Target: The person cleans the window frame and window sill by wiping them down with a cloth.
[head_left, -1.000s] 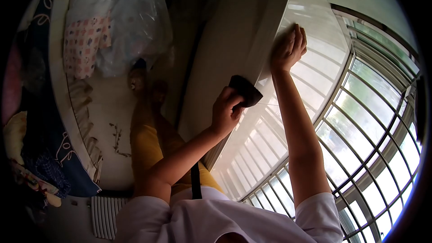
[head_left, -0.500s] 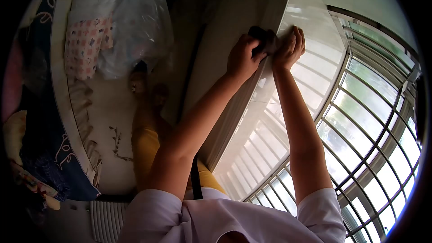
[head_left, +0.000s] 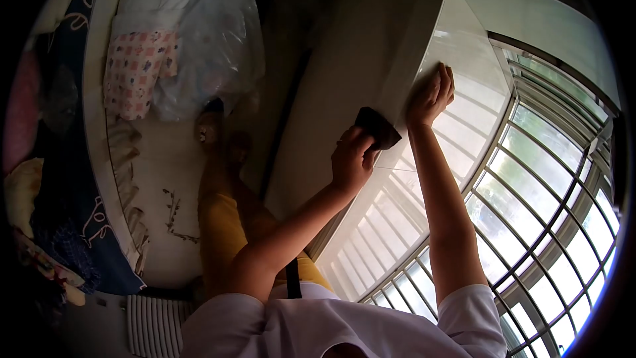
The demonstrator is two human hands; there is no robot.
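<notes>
A dark, blocky pad [head_left: 377, 128] is pinched between the fingers and thumb of my left hand [head_left: 353, 158], at the near edge of the glossy white sill [head_left: 374, 232]. Further up the sill, my right hand [head_left: 430, 96] rests on the surface with its fingers curled together. What it holds, if anything, is hidden under the fingers. The two hands are apart, with the pad's right corner pointing toward my right wrist.
A barred window [head_left: 550, 205] curves along the right. At the left are a clear plastic bag [head_left: 212, 40], a pink checked cloth [head_left: 136, 73] and a dark blue patterned cloth [head_left: 109, 252]. A ribbed white object [head_left: 156, 325] lies at the lower left.
My left hand reached up beside my right hand, then came back down along the edge with the dark pad. The whole view has shifted slightly; my right hand remains on the sill.
</notes>
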